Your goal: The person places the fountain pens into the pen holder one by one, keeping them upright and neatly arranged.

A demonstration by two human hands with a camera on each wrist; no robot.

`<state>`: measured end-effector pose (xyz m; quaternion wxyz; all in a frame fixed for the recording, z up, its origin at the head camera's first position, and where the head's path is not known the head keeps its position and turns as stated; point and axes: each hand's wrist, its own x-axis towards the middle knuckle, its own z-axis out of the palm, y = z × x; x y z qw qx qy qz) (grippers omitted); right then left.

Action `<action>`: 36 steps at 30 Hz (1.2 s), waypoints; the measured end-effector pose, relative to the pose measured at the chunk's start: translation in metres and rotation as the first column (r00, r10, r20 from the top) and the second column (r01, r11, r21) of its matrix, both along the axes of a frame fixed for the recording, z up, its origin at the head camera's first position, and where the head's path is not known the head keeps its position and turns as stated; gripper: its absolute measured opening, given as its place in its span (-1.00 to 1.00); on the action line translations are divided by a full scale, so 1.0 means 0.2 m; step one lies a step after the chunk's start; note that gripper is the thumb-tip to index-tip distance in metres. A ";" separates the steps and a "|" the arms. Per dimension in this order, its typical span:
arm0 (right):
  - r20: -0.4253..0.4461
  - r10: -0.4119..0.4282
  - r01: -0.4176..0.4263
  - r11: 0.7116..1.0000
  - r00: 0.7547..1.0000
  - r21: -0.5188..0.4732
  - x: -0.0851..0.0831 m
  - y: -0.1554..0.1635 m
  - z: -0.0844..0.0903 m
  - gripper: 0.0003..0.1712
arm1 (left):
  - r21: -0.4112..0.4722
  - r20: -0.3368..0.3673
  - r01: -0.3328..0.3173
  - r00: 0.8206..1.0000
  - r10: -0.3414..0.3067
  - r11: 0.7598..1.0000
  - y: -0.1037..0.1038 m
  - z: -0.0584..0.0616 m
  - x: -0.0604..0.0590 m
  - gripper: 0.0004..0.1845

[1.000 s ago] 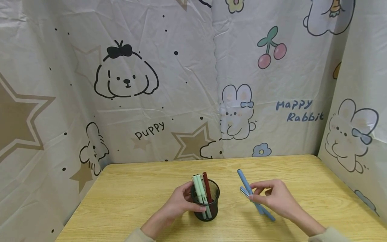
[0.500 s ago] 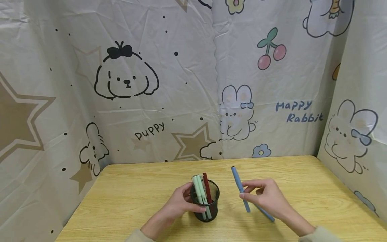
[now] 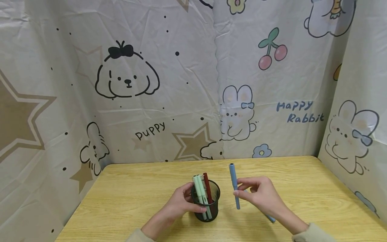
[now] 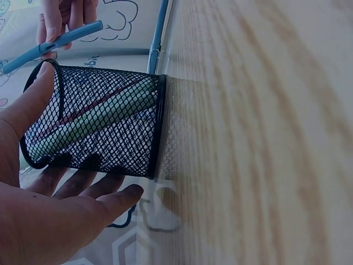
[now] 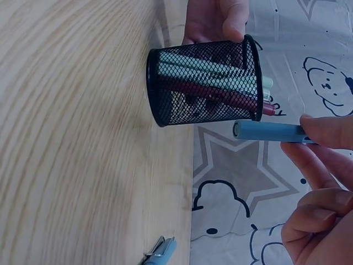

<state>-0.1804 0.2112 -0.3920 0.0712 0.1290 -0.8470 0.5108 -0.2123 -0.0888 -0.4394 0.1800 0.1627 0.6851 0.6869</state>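
A black mesh pen holder [image 3: 216, 210] stands upright on the table, and my left hand [image 3: 176, 204] grips its left side with thumb and fingers round it. Mint-green pens [image 3: 198, 189] and a dark red pen [image 3: 207, 188] lean inside it. To the right of the holder, my right hand [image 3: 261, 195] pinches a blue pen [image 3: 233, 176] between thumb and fingers, nearly upright and apart from the holder. Behind that hand lies a second blue pen [image 3: 271, 218], mostly hidden in the head view; its clip end [image 5: 160, 253] shows in the right wrist view.
The wooden table [image 3: 136, 188] extends around both hands. A pale cloth [image 3: 187, 101] printed with cartoon animals and stars hangs along its back and sides.
My right hand has lifted the blue pen off the other one and carried it left toward the holder, turning it more upright. The left hand and holder have stayed in place.
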 end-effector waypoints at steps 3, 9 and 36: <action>-0.005 -0.005 0.005 1.000 1.000 0.000 0.00 -0.01 0.01 -0.61 | -0.001 -0.002 0.002 1.000 -0.002 1.000 0.00 0.00 0.00 -0.11; -0.009 0.000 0.000 1.000 1.000 -0.016 -0.01 -0.04 0.03 -0.58 | -0.001 -0.009 0.002 1.000 -0.002 1.000 0.00 0.00 0.00 -0.12; -0.094 0.050 -0.059 0.993 0.994 -0.100 -0.06 -0.18 0.13 -0.58 | -0.014 -0.009 -0.007 1.000 0.007 1.000 0.01 0.00 -0.01 -0.13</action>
